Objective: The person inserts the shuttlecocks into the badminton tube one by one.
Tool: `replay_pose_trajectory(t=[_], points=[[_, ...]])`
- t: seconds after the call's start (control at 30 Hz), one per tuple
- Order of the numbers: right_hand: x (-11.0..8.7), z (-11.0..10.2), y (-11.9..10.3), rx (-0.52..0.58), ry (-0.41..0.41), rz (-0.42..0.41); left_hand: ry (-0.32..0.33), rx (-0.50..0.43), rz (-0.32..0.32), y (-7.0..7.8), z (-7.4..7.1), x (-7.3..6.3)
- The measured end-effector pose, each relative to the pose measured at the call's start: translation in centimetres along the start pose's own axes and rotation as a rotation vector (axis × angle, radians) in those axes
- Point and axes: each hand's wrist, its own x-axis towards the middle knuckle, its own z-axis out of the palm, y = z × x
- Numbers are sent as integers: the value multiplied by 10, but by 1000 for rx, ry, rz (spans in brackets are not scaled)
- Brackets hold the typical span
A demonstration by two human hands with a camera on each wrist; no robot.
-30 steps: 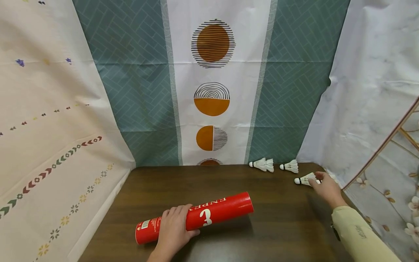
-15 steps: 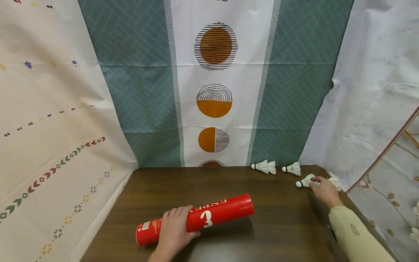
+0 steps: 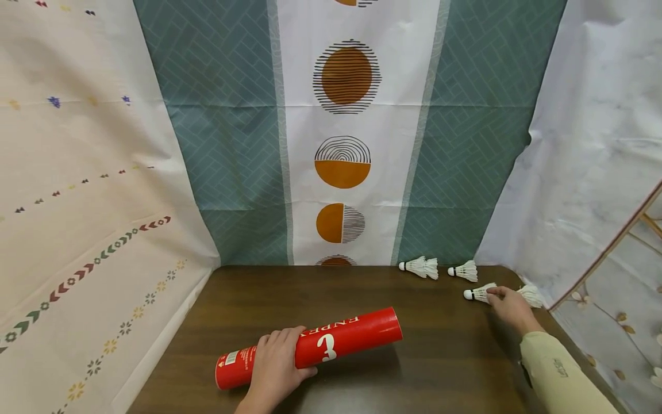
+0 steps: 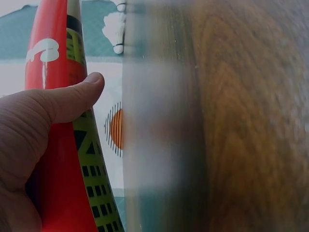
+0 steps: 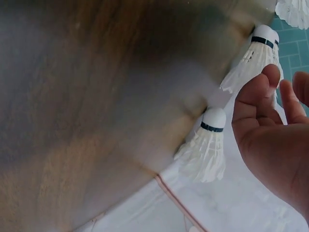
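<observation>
My left hand [image 3: 276,362] grips a red shuttlecock tube [image 3: 351,336] around its middle. The tube slants across the table, with its right end higher and a shadow under it. In the left wrist view, my thumb [image 4: 77,99] lies across the tube's red and green side. Far to the right, my right hand [image 3: 512,310] pinches the feathers of a white shuttlecock [image 3: 481,292], whose cork points left. Fingertips partly cover those feathers in the right wrist view. Another shuttlecock [image 3: 530,295] lies just right of that hand, partly hidden; its cork shows in the right wrist view.
Along the back edge lie a single shuttlecock [image 3: 464,271] and a cluster of shuttlecock feathers with one cork in front [image 3: 420,267]. Patterned cloths [image 3: 243,172] hang behind and on both sides of the dark wooden table [image 3: 289,293].
The right hand has taken hold of the shuttlecock and shifted it slightly left, away from the one beside it. The left hand and tube hold still; the head view has tilted slightly.
</observation>
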Motion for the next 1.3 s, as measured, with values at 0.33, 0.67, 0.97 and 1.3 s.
replay_pose_trajectory(t=[0.33, 0.67, 0.97, 1.3], points=[[-4, 13, -5, 55, 106, 33, -15, -1, -11, 2, -3, 1], [-11, 22, -38, 163, 101, 13, 0, 1, -16, 2, -2, 0], [-23, 36, -87, 410, -4, 48, -4, 1, -12, 1, -2, -1], [-41, 41, -129, 585, -85, 12, -4, 9, -7, -1, -3, -4]])
